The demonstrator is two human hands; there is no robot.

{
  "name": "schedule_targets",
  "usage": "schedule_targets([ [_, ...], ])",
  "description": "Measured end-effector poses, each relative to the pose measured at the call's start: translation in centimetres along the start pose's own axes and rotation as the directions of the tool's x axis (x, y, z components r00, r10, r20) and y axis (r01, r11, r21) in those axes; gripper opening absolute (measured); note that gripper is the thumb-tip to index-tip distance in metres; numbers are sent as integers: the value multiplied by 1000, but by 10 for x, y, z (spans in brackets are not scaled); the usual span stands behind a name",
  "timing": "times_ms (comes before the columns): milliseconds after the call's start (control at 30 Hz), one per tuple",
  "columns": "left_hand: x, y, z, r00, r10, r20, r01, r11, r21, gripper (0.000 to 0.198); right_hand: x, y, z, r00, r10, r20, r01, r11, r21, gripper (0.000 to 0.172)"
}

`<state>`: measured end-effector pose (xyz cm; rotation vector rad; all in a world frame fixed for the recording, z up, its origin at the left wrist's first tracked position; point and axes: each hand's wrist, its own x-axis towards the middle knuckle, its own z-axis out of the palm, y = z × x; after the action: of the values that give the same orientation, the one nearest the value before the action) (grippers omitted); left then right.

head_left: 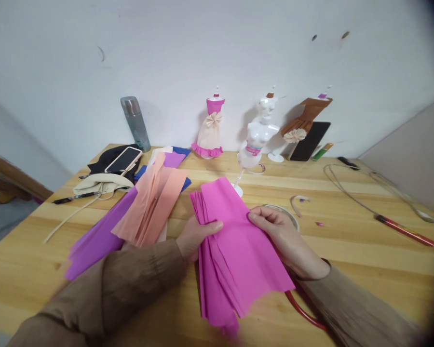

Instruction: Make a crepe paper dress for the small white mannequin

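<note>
Both my hands hold a stack of bright pink crepe paper (231, 250) above the wooden table (365, 250). My left hand (195, 237) grips its left edge, thumb on top of the sheet. My right hand (280, 236) pinches the right edge with curled fingers. The paper is layered and fans out toward me. Under my right hand lies a roll of clear tape (287, 212), mostly hidden.
Peach paper (152, 202) and purple paper (101, 236) lie to the left. A phone (123, 159) rests on dark cloth beside a flask (135, 123). Three small mannequins (255, 140) stand by the wall. A red-handled tool (405, 230) and cable lie right.
</note>
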<state>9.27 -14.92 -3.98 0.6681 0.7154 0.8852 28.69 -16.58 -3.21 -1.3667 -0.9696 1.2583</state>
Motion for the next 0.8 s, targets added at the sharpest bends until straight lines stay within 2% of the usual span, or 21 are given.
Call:
schedule_targets([
  [267,-1,-2,2,999,14,-44,-13,999,40,57,-2,-3,-1,999,-49,-10,49,998,-47,33],
  [533,0,-1,0,995,-4,-102,2,1000,-12,51,-1,-3,-1,1000,11,-28,-10,999,38,36],
  [700,0,-1,-1,999,-7,-36,6,999,-35,46,0,0,-2,1000,-2,7,2,1000,19,35],
  [800,0,-1,0,999,-11,-50,10,999,-30,51,0,2,-2,1000,-9,24,8,1000,13,35],
])
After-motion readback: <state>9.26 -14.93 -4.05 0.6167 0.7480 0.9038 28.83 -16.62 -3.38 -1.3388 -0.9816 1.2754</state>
